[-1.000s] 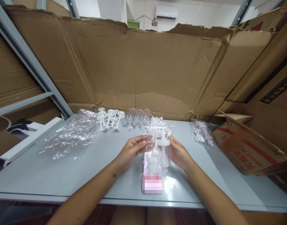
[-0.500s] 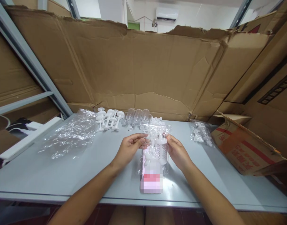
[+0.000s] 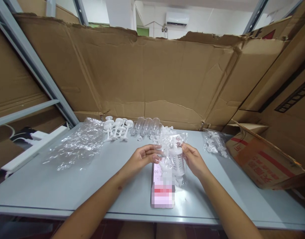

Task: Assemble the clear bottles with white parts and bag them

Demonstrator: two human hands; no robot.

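Observation:
A clear plastic bag [image 3: 173, 139] hangs in front of me above the table. Inside it are a clear ribbed cylinder [image 3: 178, 164] with a white rim and some white plastic parts whose shapes blur through the film. My right hand [image 3: 193, 159] pinches the bag's upper right edge between thumb and fingers. At the bag's left side, my left hand [image 3: 146, 156] has its fingers stretched out and the thumb apart below them, the fingertips touching the film. Partly behind the bag, a phone [image 3: 156, 179] with a pink screen lies on the table.
White plunger-like parts [image 3: 117, 127] and clear cylinders [image 3: 148, 125] lie in groups at the back, near small white pieces [image 3: 167, 130]. Empty clear bags [image 3: 77, 146] spread on the left by a power strip [image 3: 35, 151]. A filled bag [image 3: 216, 142] and a cardboard box [image 3: 262, 159] are right.
The bag has moved to the right, uncovering more of the phone's screen. Both hands have shifted right with it, and my left thumb and fingers have parted somewhat.

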